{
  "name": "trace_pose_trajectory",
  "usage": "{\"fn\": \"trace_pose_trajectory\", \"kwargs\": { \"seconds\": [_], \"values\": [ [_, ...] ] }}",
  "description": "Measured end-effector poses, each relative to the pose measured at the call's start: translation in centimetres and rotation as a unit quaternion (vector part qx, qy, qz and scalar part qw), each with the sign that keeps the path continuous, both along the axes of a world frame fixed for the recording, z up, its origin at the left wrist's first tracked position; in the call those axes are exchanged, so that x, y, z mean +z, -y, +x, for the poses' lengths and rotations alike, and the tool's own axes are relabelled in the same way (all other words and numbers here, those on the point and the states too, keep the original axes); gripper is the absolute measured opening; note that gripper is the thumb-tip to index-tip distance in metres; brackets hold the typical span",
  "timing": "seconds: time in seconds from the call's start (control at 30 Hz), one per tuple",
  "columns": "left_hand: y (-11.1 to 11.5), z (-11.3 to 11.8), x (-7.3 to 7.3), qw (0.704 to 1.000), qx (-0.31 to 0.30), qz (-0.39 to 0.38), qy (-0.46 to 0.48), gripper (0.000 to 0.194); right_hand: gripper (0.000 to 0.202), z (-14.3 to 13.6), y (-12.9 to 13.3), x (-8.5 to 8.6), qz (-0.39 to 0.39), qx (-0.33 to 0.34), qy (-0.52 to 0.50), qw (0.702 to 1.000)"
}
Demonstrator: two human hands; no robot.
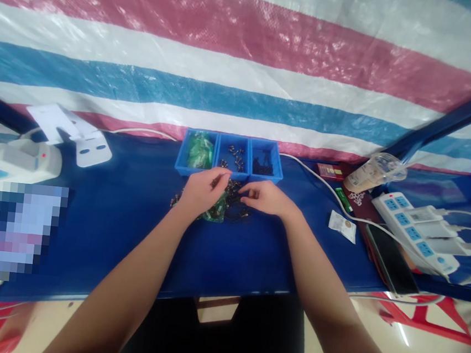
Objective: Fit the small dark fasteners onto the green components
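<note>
My left hand is over the left part of a heap of small dark and brassy metal parts. Its thumb and fingers are pinched together, and whatever sits between them is too small to name. My right hand reaches in from the other side of the heap. Its thumb and forefinger are slightly apart, with no held thing visible between them. Beneath the heap, a green plastic bag shows in part. Behind the hands, a blue bin holds green plastic, a middle bin metal parts, and a right bin dark pieces.
White power strips and a phone lie at the right, near a drink cup and a small white packet. A white cable crosses the blue table. A white stand is at the left.
</note>
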State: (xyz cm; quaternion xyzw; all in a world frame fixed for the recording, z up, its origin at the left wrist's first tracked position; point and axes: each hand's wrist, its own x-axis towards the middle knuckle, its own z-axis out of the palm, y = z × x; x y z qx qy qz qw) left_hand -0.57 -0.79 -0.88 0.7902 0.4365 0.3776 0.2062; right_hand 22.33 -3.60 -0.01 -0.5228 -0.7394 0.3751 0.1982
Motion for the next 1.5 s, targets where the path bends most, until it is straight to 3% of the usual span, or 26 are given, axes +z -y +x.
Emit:
{"fn": "trace_pose_trajectory", "kwargs": {
  "seconds": [0.23, 0.57, 0.97, 1.13, 1.33, 1.5],
  "values": [
    [0.0, 0.1, -0.2, 1.000, 0.000, 0.006, 0.000, 0.025, 0.014, -0.2, 0.1, -0.3, 0.013, 0.001, 0.001, 1.000],
    [-0.1, 0.2, -0.2, 0.999, -0.041, 0.005, 0.004, 0.026, 0.019, -0.9, 0.2, -0.2, 0.098, -0.094, -0.187, 0.973],
    [-0.1, 0.2, -0.3, 0.999, -0.042, 0.021, 0.014, 0.025, 0.020, -1.1, 0.1, -0.8, 0.148, -0.106, -0.187, 0.965],
    [-0.2, 0.2, -0.2, 0.999, -0.037, 0.030, 0.009, 0.021, 0.022, -1.2, 0.2, -0.5, 0.145, -0.102, -0.194, 0.965],
    [0.0, 0.2, 0.0, 0.999, -0.044, 0.025, -0.001, 0.014, 0.029, -1.8, 0.3, -0.1, 0.094, -0.132, -0.269, 0.949],
    [0.1, 0.1, 0.2, 0.999, -0.037, 0.028, 0.005, 0.014, 0.033, -2.2, 0.3, -0.1, 0.105, -0.128, -0.269, 0.949]
  ]
}}
